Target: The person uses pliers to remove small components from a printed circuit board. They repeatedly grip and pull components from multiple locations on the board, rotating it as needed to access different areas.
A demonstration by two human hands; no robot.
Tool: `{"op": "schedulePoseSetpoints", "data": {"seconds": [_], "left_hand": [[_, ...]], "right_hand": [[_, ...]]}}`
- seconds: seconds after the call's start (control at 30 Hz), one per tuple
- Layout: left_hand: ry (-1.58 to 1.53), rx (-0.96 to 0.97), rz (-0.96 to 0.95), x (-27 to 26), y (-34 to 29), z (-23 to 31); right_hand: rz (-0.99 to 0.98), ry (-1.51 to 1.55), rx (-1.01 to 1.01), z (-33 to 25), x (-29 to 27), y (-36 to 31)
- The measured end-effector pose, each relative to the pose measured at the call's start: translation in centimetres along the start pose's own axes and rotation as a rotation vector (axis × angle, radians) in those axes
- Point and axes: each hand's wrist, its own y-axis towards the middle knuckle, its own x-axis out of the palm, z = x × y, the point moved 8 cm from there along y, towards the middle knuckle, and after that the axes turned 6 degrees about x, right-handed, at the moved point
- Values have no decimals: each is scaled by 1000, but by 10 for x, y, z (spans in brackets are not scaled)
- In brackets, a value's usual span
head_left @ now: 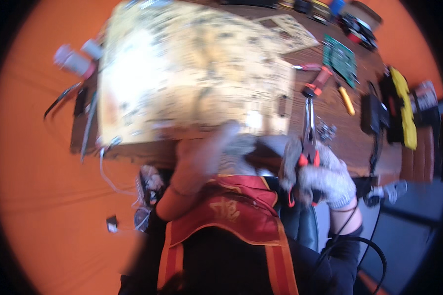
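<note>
A large tan circuit board (192, 93), blurred and glaring at its left, spans the near and middle part of the table. My left hand (204, 152), in a pale glove, is at its near edge with the thumb over the top; the other fingers are partly hidden and smeared, but the board blurs along with the hand. In my gloved right hand (325, 177) are long-nose pliers (308, 140) with red handles, jaws pointing away from me. Just beyond the jaws lies a red-and-black tool handle (320, 81).
A smaller tan board (288, 34) and a green circuit board (339, 59) lie at the far right. Near them are a yellow-handled tool (347, 101) and small metal parts (326, 130). A black adapter (374, 115) and yellow case (403, 108) line the right edge.
</note>
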Motion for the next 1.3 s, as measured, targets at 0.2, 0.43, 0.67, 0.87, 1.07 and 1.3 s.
{"op": "schedulePoseSetpoints", "data": {"seconds": [0.2, 0.43, 0.67, 0.87, 1.07, 1.3], "left_hand": [[-775, -412, 286, -3, -6, -46], [-829, -418, 266, 2, -9, -40], [-824, -461, 266, -3, -14, -49], [-963, -385, 134, 3, -9, -55], [155, 59, 62, -17, -16, -35], [-976, -632, 204, 20, -20, -47]], "right_hand": [[595, 618, -204, 79, -91, -58], [463, 806, -256, 114, -84, -53], [558, 554, -355, 78, -91, -54], [1052, 24, -518, 2, -147, -134], [1059, 371, -642, 29, -209, -156], [774, 481, -751, 57, -203, -110]]}}
